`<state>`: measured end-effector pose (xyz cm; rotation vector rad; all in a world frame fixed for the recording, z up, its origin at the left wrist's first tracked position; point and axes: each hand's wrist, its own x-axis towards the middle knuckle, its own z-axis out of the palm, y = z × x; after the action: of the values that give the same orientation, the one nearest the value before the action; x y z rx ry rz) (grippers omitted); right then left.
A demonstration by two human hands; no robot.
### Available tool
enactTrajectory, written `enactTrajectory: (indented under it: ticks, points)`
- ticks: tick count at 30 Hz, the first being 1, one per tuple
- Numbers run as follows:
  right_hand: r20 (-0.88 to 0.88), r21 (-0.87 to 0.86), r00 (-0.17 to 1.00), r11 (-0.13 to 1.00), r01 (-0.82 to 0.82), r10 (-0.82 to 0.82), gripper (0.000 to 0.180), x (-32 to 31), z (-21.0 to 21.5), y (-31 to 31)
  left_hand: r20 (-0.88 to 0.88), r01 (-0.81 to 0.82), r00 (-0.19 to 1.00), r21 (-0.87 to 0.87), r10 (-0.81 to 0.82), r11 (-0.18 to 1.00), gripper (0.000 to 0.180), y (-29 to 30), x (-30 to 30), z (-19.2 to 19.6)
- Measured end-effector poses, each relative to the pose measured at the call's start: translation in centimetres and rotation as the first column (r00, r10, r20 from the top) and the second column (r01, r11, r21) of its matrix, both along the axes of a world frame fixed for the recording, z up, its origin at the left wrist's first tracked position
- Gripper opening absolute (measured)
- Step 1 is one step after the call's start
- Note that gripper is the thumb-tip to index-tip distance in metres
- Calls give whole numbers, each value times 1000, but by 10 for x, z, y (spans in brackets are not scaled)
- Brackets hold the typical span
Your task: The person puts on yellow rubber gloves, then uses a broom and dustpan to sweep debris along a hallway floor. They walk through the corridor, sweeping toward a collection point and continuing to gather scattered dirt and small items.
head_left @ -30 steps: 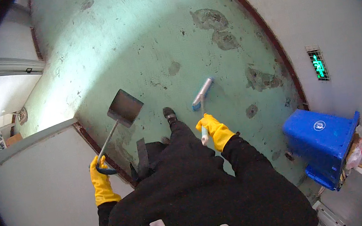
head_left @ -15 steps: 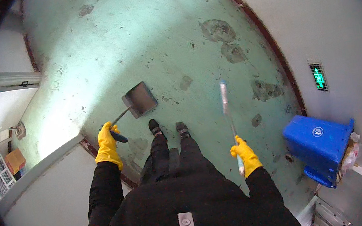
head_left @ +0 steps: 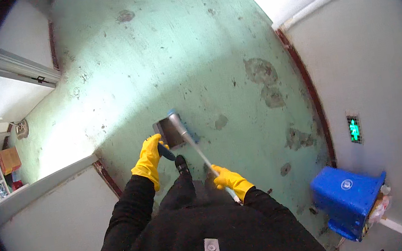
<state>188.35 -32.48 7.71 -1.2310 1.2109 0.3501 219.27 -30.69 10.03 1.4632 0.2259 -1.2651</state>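
Observation:
My left hand (head_left: 148, 162), in a yellow rubber glove, is closed round the dark handle grip of a long-handled dustpan (head_left: 170, 135). The brownish-grey pan rests on the green floor just ahead of my feet. In my right hand (head_left: 233, 180), also gloved in yellow, is the pale shaft of a broom (head_left: 193, 144), held slanting forward and to the left. Its silvery head with blue bristles lies over the right side of the pan; whether the bristles touch the pan or the floor cannot be made out. My black shoe (head_left: 182, 166) stands close behind the dustpan.
A blue waste bin (head_left: 345, 198) with bags at its open end stands at the right wall, beneath a green lit sign (head_left: 354, 129). A low white partition (head_left: 60, 210) runs along my left. Farther left, a cardboard box (head_left: 9, 160) sits beyond a doorway.
My right hand has swung the broom leftward from the open floor to the dustpan. My left hand has moved right, and the pan sits slightly farther right. The view has shifted.

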Motion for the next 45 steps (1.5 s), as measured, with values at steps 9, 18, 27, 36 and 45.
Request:
enactTrajectory:
  ticks: [9,18,27,36,45]
  points:
    - [112,16,945,952,307,-307,68,-83,67,-27,-174,-293,942,-3,288,956,22,42,73,-17]
    - [-283,-23,696,730,683,-660,26,-140,-67,-130,-126,-483,869,-18,478,875,31,7,151,25]
    - [197,409,768,763,500,-609,17,16,5,-333,18,-511,859,64,511,857,34,-52,234,83]
    - [30,456,707,639,619,-706,12,150,53,-468,354,-377,840,-163,410,912,34,-106,285,80]
    - [380,-32,794,851,524,-475,9,190,110,-522,87,-473,878,22,470,881,41,-338,431,103]
